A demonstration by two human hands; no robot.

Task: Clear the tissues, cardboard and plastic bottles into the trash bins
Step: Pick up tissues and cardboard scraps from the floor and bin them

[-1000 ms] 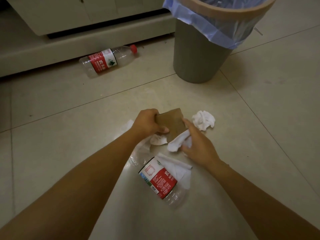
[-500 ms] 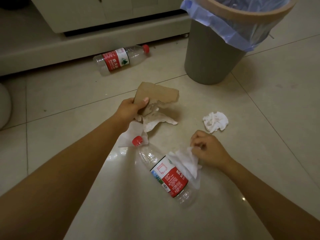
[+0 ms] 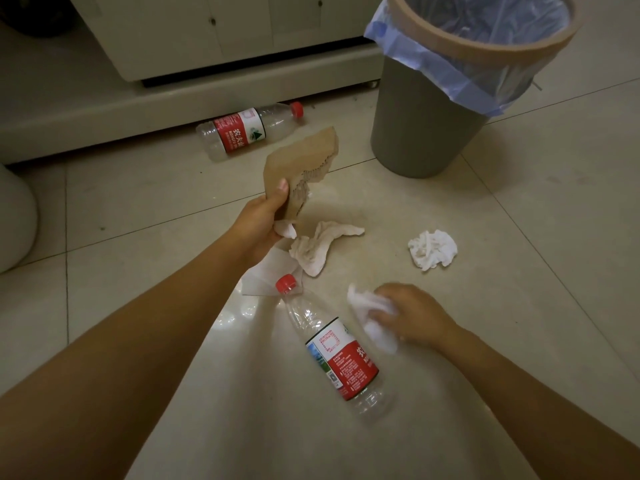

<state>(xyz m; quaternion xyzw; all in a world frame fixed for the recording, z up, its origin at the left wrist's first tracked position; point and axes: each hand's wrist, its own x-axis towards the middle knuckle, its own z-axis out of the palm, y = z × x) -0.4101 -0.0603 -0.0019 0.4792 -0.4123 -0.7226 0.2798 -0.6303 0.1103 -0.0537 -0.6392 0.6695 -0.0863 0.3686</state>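
Observation:
My left hand [image 3: 261, 220] grips a torn brown cardboard piece [image 3: 304, 161], raised off the floor, with a bit of white tissue pinched under it. My right hand [image 3: 412, 315] is closed on a white tissue [image 3: 372, 318] beside an empty red-labelled plastic bottle [image 3: 332, 348] lying on the tiles. A limp tissue [image 3: 320, 245] and a flat one [image 3: 266, 275] lie below my left hand. A crumpled tissue ball [image 3: 433, 249] sits to the right. A second bottle [image 3: 246, 131] lies by the cabinet base. The grey trash bin [image 3: 419, 123] with a blue liner stands at the back right.
A white cabinet [image 3: 207, 32] on a raised plinth [image 3: 104, 112] runs along the back. A rounded white object [image 3: 14, 216] sits at the left edge. Pale floor tiles [image 3: 536, 220] spread out to the right of the bin.
My left hand has lifted the cardboard off the floor and away from the tissues. My right hand drew back toward the near bottle and closed on a tissue.

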